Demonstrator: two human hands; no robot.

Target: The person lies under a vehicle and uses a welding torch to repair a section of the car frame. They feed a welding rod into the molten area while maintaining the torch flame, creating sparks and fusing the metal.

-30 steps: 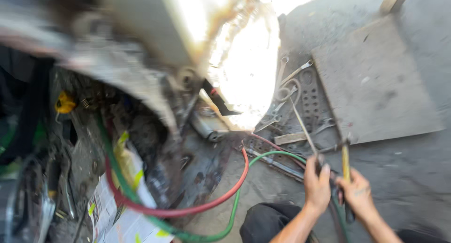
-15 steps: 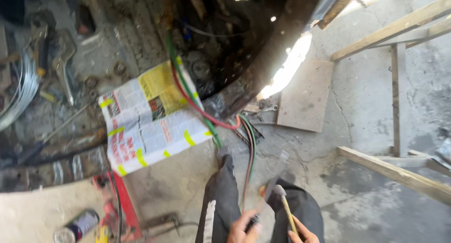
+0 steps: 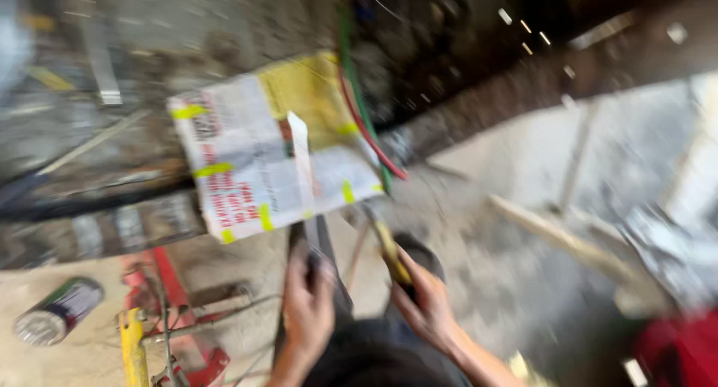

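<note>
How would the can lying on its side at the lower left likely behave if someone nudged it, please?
The can lies on its side on the pale ground, so it would probably roll rather than slide. Its round metal end suggests a stiff body. The picture is too blurred to tell whether it is full.

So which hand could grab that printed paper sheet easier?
Probably the left hand. It sits right below the white and yellow printed paper sheet, holding a dark flat strip. The right hand is off to the side, gripping a yellow-handled tool.

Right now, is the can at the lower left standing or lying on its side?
Lying on its side. The can shows its long body along the ground and its round end faces the camera.
</note>
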